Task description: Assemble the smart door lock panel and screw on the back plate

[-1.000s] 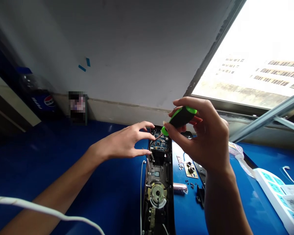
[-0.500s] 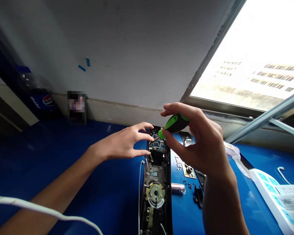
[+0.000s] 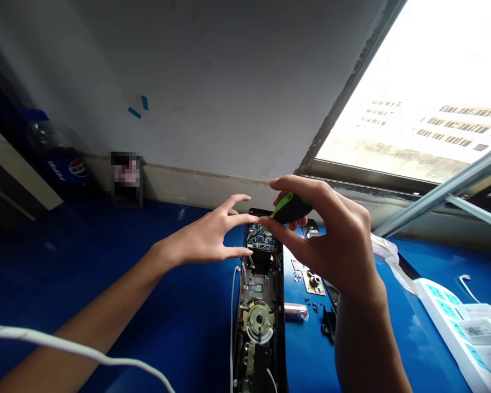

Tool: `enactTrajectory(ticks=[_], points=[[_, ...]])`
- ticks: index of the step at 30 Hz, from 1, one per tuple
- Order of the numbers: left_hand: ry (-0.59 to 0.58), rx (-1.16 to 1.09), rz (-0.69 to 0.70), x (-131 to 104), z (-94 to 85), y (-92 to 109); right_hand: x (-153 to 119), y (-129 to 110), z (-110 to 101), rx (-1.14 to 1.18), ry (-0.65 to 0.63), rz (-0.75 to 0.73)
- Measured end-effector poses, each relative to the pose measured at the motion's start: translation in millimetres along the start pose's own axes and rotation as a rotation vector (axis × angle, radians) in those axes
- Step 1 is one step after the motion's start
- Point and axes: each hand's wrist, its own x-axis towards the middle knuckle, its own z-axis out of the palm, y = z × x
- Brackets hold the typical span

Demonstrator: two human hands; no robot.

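A long black casing (image 3: pixel 282 305) lies open on the blue table, showing its insides. At its far end is a blue circuit board (image 3: pixel 265 240); nearer to me sits a round speaker (image 3: pixel 259 321). My right hand (image 3: pixel 335 234) grips a green and black screwdriver (image 3: pixel 292 208) slanted above the board, its tip hard to make out. My left hand (image 3: pixel 213 232) hovers over the casing's left edge, fingers spread. Its index fingertip meets or nearly meets my right fingertips by the screwdriver's front end; whether they touch I cannot tell.
Right of the casing lie a pink cylinder (image 3: pixel 296 311), small loose screws (image 3: pixel 312 305), a small board with a round part (image 3: pixel 313 281) and a black bracket (image 3: pixel 328 324). A white power strip (image 3: pixel 450 327) is farther right. A white cable (image 3: pixel 65 343) crosses the lower left; a Pepsi bottle (image 3: pixel 61 158) stands back left.
The screwdriver's front end has shifted left and slightly up, away from the board. My left index finger has stretched toward it. The view has shifted slightly.
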Motion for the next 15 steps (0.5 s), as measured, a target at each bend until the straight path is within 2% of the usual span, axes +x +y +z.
enactTrajectory(ticks=[6,12,15], points=[[-0.104,-0.397,-0.090,4.5,6.1,-0.3,0.2,-0.2,6.2,0.062,0.019,0.003],[-0.088,-0.447,-0.083,5.9,6.9,0.6,-4.3,2.8,8.7,0.221,-0.003,-0.036],[-0.091,-0.472,-0.102,5.9,6.6,1.2,-5.0,5.9,10.9,0.122,0.110,-0.038]])
